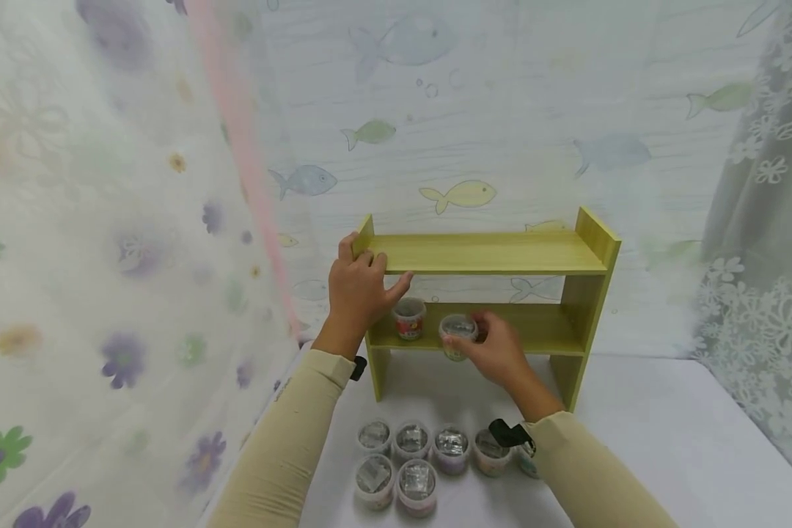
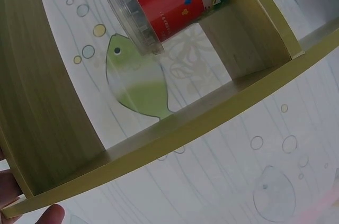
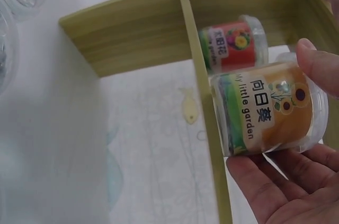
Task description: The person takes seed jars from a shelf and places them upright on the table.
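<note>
My right hand grips a clear-lidded plastic cup, thumb on one side and fingers on the other. Its orange label shows sunflowers and "My little garden". The cup is at the front edge of the lower board of a yellow-green wooden shelf; whether it bears on the board I cannot tell. Further left on that board stands a red-labelled cup, seen close in the left wrist view. My left hand holds the shelf's upper left corner, fingers over the side panel and thumb pointing right.
On the white table in front of the shelf, several more lidded cups stand in two rows, one partly behind my right wrist. A fish-patterned curtain hangs behind the shelf, with a flowered curtain at left.
</note>
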